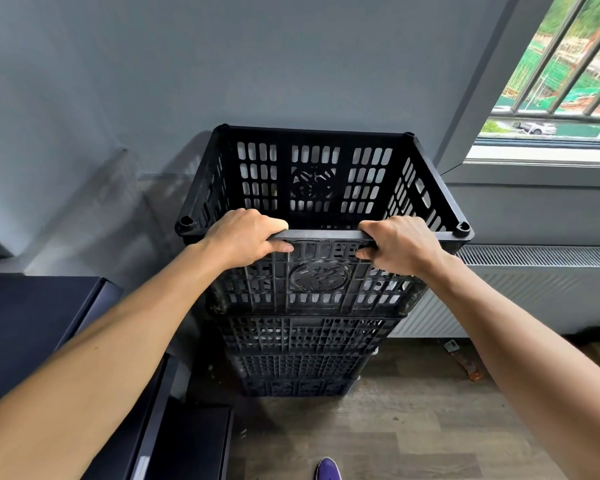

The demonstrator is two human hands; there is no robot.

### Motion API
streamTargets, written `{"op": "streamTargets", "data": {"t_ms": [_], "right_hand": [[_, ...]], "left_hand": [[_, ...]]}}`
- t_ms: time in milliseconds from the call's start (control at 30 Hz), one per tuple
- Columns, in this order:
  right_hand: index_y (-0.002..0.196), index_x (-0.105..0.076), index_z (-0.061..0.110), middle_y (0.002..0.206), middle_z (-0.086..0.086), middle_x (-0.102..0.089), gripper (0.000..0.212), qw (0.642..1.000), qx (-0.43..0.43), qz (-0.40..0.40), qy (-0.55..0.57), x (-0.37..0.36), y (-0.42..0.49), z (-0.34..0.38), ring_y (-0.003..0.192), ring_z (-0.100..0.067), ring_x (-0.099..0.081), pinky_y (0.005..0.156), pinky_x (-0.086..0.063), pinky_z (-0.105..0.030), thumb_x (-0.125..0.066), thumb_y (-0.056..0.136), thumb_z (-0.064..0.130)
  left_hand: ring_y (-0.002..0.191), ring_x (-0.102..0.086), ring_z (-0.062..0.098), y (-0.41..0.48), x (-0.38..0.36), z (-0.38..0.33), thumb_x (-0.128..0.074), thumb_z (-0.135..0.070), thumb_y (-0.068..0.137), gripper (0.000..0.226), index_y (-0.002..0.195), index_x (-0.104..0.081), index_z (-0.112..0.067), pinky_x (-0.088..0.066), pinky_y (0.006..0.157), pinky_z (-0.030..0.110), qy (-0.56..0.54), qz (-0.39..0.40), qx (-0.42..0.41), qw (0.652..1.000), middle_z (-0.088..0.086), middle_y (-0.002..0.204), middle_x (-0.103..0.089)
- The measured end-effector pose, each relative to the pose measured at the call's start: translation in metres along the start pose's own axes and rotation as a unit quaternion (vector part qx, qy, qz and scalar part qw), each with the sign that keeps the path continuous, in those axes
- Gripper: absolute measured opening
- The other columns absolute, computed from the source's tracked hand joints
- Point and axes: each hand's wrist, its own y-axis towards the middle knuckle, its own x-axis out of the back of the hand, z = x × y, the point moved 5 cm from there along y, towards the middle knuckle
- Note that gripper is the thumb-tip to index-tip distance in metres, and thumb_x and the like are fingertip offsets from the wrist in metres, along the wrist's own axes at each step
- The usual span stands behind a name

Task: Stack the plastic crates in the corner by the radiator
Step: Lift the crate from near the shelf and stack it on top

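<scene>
A black slotted plastic crate [319, 277] was seen at 12 o'clock from the person, on top of a stack of like crates [302, 336] in the corner. Three lower crates appeared to be under it, though the lowest was too dark to be counted with certainty. The base of the top crate was met by the rim of the one beneath; whether it was fully seated could not be told.

The near rim of the top crate was grasped by both hands. The left hand [246, 237] was clamped at 9 o'clock on that rim, with the fingers curled over the top edge into the crate and the thumb pressed against the outer wall. The right hand [400, 244] was clamped likewise at 3 o'clock on the rim, thumb below the edge. A bare stretch of rim was left between them, above a round moulded emblem.

A white radiator [534, 292] was found at 3 o'clock from the stack, just beside it, under a barred window [551, 81] at 2 o'clock. A grey wall [222, 64] was set behind the stack. Dark furniture [32, 323] was placed at 8 o'clock. On the wood-patterned floor [413, 427] a rusty tool [465, 365] lay at 4 o'clock, near the radiator's foot, and the toe of a purple shoe [327, 469] was shown at 6 o'clock.
</scene>
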Motion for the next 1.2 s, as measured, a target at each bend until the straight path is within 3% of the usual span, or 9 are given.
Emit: {"op": "streamTargets", "data": {"t_ms": [133,633,767,933,1100,1200], "right_hand": [[0.084,-0.050,0.021,0.060,0.009,-0.051,0.028,1.000,-0.011,0.001,0.004,0.001,0.000,-0.001,0.058,-0.021,-0.057,0.056,-0.047,-0.031,-0.067,0.086,0.044],[0.083,-0.050,0.023,0.068,0.003,-0.058,0.027,1.000,-0.020,-0.005,0.004,-0.002,-0.001,0.007,0.067,-0.026,-0.061,0.060,-0.048,-0.033,-0.066,0.085,0.045],[0.082,-0.048,0.023,0.068,0.003,-0.058,0.029,1.000,-0.023,-0.004,0.014,-0.001,-0.004,0.007,0.067,-0.026,-0.062,0.062,-0.050,-0.035,-0.064,0.086,0.046],[0.081,-0.047,0.023,0.068,0.004,-0.057,0.030,1.000,-0.024,-0.002,0.010,0.000,-0.004,0.009,0.068,-0.026,-0.062,0.063,-0.050,-0.034,-0.064,0.087,0.047],[0.081,-0.045,0.024,0.066,0.004,-0.056,0.031,0.999,-0.032,-0.005,0.011,0.000,-0.006,0.009,0.067,-0.026,-0.062,0.061,-0.047,-0.033,-0.065,0.086,0.048],[0.081,-0.045,0.025,0.067,0.003,-0.058,0.031,0.999,-0.034,-0.007,0.011,-0.001,-0.006,0.009,0.067,-0.026,-0.062,0.061,-0.047,-0.033,-0.065,0.086,0.048]], "left_hand": [[0.048,-0.048,0.009,0.003,0.003,-0.001,-0.053,-0.060,0.090,0.042,0.078,-0.053,-0.020,-0.048,0.068,0.036,-0.011,0.008,0.002,1.000,-0.005,0.051,-0.048],[0.053,-0.055,0.017,-0.004,0.003,0.006,-0.058,-0.060,0.087,0.042,0.077,-0.058,-0.020,-0.051,0.068,0.036,-0.041,0.032,0.033,0.998,-0.001,0.051,-0.050],[0.057,-0.057,0.015,-0.006,0.003,0.005,-0.057,-0.062,0.087,0.041,0.094,-0.066,-0.023,-0.052,0.075,0.039,-0.049,0.036,0.046,0.997,-0.001,0.054,-0.055],[0.053,-0.048,0.002,-0.009,0.001,0.005,-0.058,-0.065,0.084,0.049,0.116,-0.066,-0.028,-0.051,0.084,0.038,-0.052,0.020,0.076,0.996,-0.008,0.051,-0.051],[0.075,-0.065,0.019,-0.013,0.000,0.003,-0.055,-0.068,0.082,0.054,0.122,-0.064,-0.032,-0.049,0.096,0.043,-0.055,0.020,0.100,0.993,-0.009,0.056,-0.057],[0.092,-0.068,0.025,-0.013,-0.001,0.000,-0.052,-0.073,0.081,0.061,0.128,-0.062,-0.034,-0.047,0.098,0.043,-0.040,0.010,0.103,0.994,-0.003,0.076,-0.070]]}}
